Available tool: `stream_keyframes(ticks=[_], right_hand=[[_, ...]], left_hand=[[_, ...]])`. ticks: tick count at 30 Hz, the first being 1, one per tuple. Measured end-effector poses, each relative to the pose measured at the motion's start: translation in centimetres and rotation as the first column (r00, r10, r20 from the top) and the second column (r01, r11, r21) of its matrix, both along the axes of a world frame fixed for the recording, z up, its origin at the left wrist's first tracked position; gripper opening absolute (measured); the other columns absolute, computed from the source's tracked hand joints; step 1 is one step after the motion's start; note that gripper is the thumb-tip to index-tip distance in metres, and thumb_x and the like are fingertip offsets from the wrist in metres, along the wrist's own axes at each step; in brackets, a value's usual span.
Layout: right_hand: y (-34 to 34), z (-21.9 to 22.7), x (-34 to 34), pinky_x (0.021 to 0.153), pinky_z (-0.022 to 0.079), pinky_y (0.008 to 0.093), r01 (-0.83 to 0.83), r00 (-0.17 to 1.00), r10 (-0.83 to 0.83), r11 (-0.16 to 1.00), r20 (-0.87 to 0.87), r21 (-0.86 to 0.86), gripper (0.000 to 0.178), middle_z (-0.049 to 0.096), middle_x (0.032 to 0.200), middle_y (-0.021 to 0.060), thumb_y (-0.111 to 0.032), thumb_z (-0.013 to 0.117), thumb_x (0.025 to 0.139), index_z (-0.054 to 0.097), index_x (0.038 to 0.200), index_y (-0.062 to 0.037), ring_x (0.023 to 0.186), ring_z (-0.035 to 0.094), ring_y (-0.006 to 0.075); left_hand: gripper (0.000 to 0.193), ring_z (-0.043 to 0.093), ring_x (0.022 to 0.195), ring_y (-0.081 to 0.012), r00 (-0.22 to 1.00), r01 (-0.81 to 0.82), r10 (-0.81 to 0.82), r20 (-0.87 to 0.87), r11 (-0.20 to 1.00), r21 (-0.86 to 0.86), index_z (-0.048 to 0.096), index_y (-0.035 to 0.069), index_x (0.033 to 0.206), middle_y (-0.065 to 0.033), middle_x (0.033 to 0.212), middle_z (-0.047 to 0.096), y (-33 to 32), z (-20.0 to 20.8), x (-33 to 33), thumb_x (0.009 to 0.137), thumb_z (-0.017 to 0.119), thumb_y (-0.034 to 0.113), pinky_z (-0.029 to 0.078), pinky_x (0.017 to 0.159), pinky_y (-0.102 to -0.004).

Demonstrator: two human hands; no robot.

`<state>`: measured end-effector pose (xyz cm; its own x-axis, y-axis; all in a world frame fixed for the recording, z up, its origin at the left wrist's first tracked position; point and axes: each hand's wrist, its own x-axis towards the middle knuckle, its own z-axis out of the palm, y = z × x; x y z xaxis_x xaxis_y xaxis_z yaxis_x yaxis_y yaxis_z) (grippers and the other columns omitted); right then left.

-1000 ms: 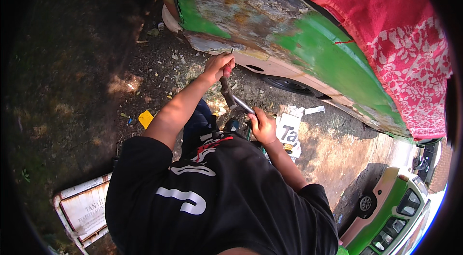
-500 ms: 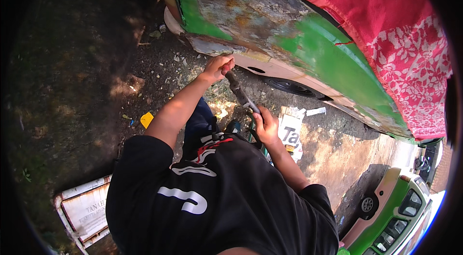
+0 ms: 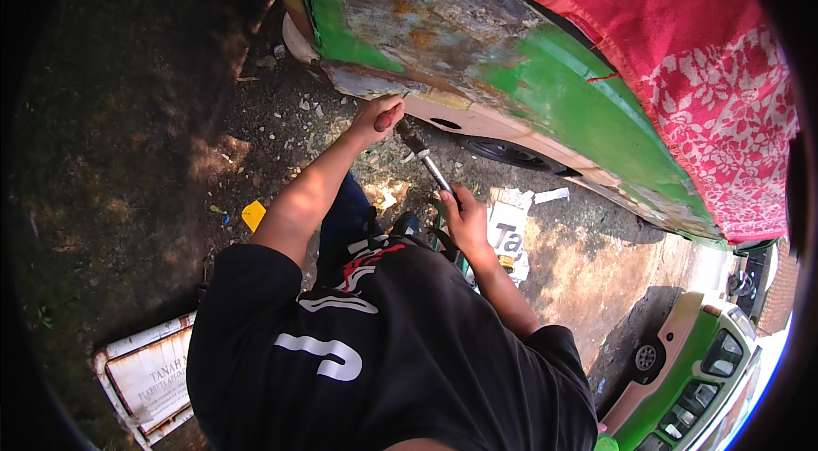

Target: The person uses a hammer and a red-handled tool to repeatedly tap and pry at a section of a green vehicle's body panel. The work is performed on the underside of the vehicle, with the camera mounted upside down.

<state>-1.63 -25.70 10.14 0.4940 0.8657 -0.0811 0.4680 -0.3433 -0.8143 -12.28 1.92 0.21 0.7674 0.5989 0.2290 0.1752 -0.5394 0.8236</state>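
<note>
My left hand (image 3: pixel 371 125) is closed around a red-handled tool (image 3: pixel 384 121) at the lower edge of the car body; its working end is hidden by the hand and the panel. In my right hand (image 3: pixel 466 219) is a hammer (image 3: pixel 436 171) with a silver shaft and a dark head. The hammer's head lies just right of the red handle, apart from it or nearly so. Above both hands, the green car (image 3: pixel 545 67) shows a large bare, rusty, scraped patch (image 3: pixel 417 3) and a cream lower strip.
Red patterned cloth (image 3: pixel 716 110) drapes over the car. Paper sheets (image 3: pixel 509 216) lie on the ground to the right, a yellow scrap (image 3: pixel 253 215) to the left. A rusty white sign frame (image 3: pixel 128 353) lies at lower left. Another green and cream vehicle (image 3: pixel 682 366) stands at lower right.
The hammer has turned and shifted, its shaft now showing brighter. My left hand has moved slightly left, with more of the red handle visible. The view has shifted a little.
</note>
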Motion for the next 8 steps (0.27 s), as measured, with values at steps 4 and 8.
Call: stream_keyframes(ticks=[4, 8], right_hand=[[-0.3, -0.2, 0.1, 0.056, 0.044, 0.0344, 0.015, 1.0, -0.015, 1.0, 0.005, 0.012, 0.027, 0.059, 0.065, 0.0142, -0.027, 0.063, 0.095, 0.065, 0.105, -0.0017, 0.059, 0.057, 0.0216], [-0.5, 0.4, 0.1, 0.061, 0.049, 0.0405, 0.01, 1.0, -0.011, 0.998, -0.014, -0.054, 0.031, 0.065, 0.073, 0.0198, -0.031, 0.063, 0.095, 0.065, 0.108, -0.0032, 0.068, 0.067, 0.0368]], left_hand=[[0.006, 0.058, 0.067, -0.0229, 0.995, 0.061, -0.06, -0.075, 0.998, 0.001, 0.054, 0.007, 0.086, -0.0061, 0.074, 0.059, -0.1, 0.8, -0.3, 0.084, 0.059, 0.004, 0.045, 0.063, -0.0337], [0.005, 0.06, 0.071, -0.0242, 0.994, 0.058, -0.051, -0.094, 0.995, 0.08, 0.054, 0.006, 0.087, -0.0075, 0.077, 0.061, -0.7, 2.4, -0.6, 0.087, 0.059, 0.005, 0.048, 0.066, -0.0364]])
